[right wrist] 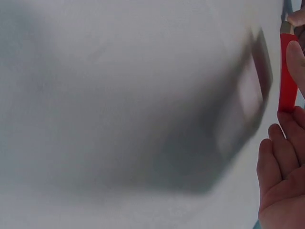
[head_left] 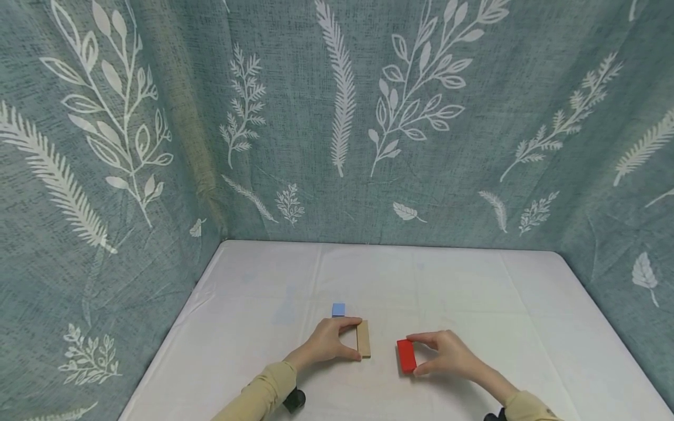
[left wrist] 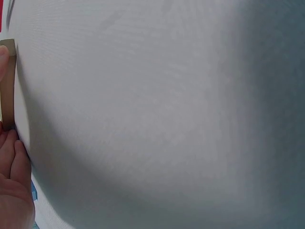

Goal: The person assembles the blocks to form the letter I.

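In the head view my left hand (head_left: 327,342) pinches a narrow, light wooden block (head_left: 364,339) by its two ends, thumb at the near end and fingers at the far end. The left wrist view shows the same wooden block (left wrist: 8,90) at its left edge. To the right, my right hand (head_left: 450,355) holds a red rectangular block (head_left: 406,356) likewise by its ends. A shadow falls on the cloth beside the red block (right wrist: 288,76) in the right wrist view. The two blocks are apart. Just behind my left fingers lies a small blue block (head_left: 339,309), its near side partly hidden.
A white cloth (head_left: 447,286) with creases covers the table. Green-blue curtains (head_left: 295,117) with white leaf patterns stand along the back and both sides. Dark wrist gear (head_left: 295,400) sits by the left sleeve.
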{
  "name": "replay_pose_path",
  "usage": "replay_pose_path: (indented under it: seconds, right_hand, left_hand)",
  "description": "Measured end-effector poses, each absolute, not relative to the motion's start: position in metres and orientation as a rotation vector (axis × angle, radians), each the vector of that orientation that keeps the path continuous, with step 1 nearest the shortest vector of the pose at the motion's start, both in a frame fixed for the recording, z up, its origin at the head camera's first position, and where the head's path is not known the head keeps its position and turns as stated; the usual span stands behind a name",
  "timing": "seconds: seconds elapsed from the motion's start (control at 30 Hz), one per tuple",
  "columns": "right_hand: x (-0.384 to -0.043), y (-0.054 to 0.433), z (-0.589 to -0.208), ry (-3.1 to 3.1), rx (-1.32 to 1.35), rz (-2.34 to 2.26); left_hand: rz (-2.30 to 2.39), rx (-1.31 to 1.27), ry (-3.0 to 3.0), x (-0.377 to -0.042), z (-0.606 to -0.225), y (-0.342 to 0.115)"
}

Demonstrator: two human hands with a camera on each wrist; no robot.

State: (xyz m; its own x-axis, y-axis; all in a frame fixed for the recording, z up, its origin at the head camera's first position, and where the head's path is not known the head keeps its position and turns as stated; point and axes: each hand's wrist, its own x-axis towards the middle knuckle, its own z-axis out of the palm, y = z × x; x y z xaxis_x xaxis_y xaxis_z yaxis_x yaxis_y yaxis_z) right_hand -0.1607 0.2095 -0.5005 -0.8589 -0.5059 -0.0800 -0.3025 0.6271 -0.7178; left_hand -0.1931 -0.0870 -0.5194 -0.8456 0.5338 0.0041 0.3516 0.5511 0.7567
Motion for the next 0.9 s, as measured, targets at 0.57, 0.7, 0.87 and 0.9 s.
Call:
replay_pose_path:
  seconds: [0.57,0.7,0.87,0.9]
  right_hand:
    - [-0.148,0.204,-0.515,2.714,-0.602,-1.028]
    - [-0.146,0.204,-0.517,2.744,-0.619,-1.027]
    - [-0.144,0.204,-0.519,2.783,-0.632,-1.002]
    - [-0.144,0.204,-0.519,2.789,-0.635,-0.994]
  left_hand:
    - [1.166,0.759,2.576,-0.194,-0.522,-0.087]
    - [1.173,0.764,2.574,-0.194,-0.522,-0.088]
    - [1.173,0.764,2.572,-0.193,-0.522,-0.087]
    - [1.173,0.762,2.572,-0.193,-0.521,-0.087]
